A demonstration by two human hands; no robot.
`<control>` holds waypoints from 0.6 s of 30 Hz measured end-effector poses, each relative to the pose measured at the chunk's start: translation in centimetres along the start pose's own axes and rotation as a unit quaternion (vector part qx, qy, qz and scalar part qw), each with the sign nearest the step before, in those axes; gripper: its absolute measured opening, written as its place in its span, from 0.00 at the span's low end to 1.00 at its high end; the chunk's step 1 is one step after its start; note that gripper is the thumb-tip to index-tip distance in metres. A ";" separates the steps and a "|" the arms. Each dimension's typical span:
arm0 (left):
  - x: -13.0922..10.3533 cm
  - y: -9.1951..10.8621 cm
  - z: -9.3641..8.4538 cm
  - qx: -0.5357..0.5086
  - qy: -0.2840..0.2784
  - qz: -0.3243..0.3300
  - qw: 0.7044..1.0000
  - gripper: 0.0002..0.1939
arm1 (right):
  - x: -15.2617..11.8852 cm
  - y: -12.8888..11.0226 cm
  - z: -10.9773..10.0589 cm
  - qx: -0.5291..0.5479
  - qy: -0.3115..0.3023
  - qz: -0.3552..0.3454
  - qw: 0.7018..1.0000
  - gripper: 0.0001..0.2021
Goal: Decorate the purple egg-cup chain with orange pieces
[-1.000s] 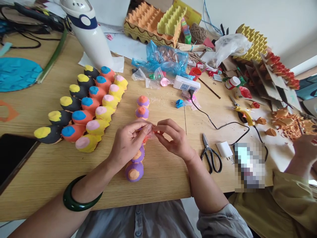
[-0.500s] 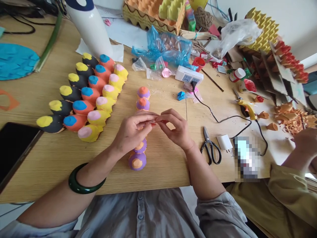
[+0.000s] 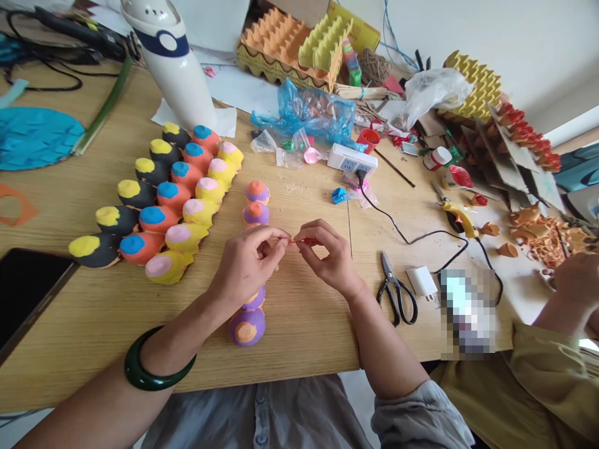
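Note:
My left hand (image 3: 250, 265) and my right hand (image 3: 330, 255) meet fingertip to fingertip over the table. Between them they pinch a small red piece (image 3: 306, 241), mostly hidden by the fingers; it looks like modelling clay, perhaps with wrapping. Beneath and beside my left hand runs a row of purple egg-carton cups (image 3: 247, 329) topped with orange; its middle is covered by the hand. Left of it stand three rows of painted cups: black cups with yellow tops (image 3: 116, 220), orange-red cups with blue tops (image 3: 152, 217) and yellow cups with pink tops (image 3: 182, 240).
Black-handled scissors (image 3: 395, 293), a white charger (image 3: 422, 282) and a blurred-out phone lie right of my right arm. A power strip (image 3: 352, 160) with its cord and a blue plastic bag (image 3: 309, 109) are further back. A co-worker's hand (image 3: 578, 280) is at far right.
The view has tilted up a little. My fingertips have drawn slightly apart, and more of the red piece shows at my right fingers.

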State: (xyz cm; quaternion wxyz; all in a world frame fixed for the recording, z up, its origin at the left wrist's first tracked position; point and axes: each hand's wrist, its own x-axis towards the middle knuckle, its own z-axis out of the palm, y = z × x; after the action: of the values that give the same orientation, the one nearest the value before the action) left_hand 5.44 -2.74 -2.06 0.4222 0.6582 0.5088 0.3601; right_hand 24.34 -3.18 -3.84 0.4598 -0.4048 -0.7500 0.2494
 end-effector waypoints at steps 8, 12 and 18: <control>-0.2 0.7 0.3 -0.104 0.013 -0.045 0.993 0.11 | 0.0 -0.2 0.1 -0.019 0.012 -0.032 0.999 0.06; -0.2 0.9 0.2 -0.116 0.024 -0.057 0.991 0.12 | -0.2 0.1 0.1 -0.089 0.013 -0.044 0.995 0.04; -0.3 0.8 0.3 -0.149 0.023 -0.114 0.982 0.15 | -0.3 0.3 -0.1 -0.181 0.000 -0.094 0.979 0.04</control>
State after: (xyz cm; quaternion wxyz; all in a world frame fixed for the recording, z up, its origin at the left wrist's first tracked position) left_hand 5.93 -3.19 -1.48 0.5421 0.5165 0.5311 0.3966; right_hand 24.60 -3.25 -4.17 0.4004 -0.4088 -0.8175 0.0655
